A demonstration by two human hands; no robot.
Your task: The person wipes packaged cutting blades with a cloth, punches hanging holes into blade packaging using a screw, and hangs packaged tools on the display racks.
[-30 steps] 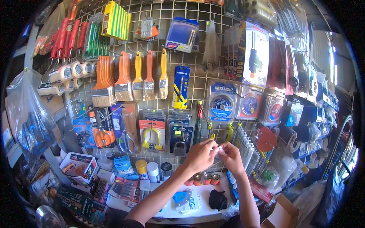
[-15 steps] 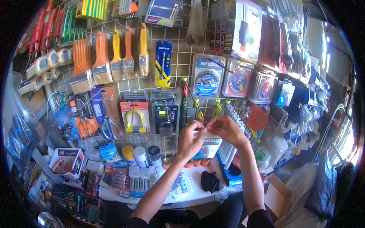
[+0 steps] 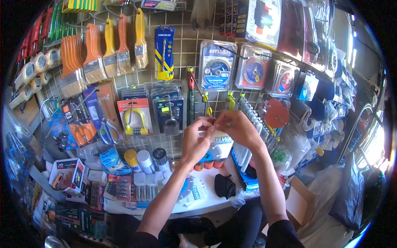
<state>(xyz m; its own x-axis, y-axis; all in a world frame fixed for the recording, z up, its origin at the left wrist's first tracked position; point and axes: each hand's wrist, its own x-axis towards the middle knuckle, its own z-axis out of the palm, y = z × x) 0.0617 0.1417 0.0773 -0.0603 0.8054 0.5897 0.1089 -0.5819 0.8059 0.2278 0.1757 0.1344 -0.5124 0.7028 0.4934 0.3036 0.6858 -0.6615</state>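
My left hand (image 3: 197, 139) and my right hand (image 3: 237, 127) are raised in front of the wire grid, fingertips meeting. Both pinch the top edge of a white printed card (image 3: 221, 145), which hangs below the fingers with large blue-grey letters on it. The right hand's fingers are curled at the card's top corner; the left hand's thumb and fingers press together beside it. Part of the card is hidden behind the left hand. On the white shelf below lies a similar white and blue card (image 3: 193, 191), next to a black cloth item (image 3: 224, 186).
Packaged paintbrushes (image 3: 93, 58), padlocks (image 3: 135, 122) and cutting discs (image 3: 216, 68) hang on the grid. Spray cans (image 3: 145, 161) stand at the shelf's back. An open cardboard box (image 3: 298, 201) sits at the lower right, and a white box (image 3: 67, 175) at the left.
The view has shifted right and down. A white card now hangs from my hands; one second ago only a small pale piece showed between the fingertips.
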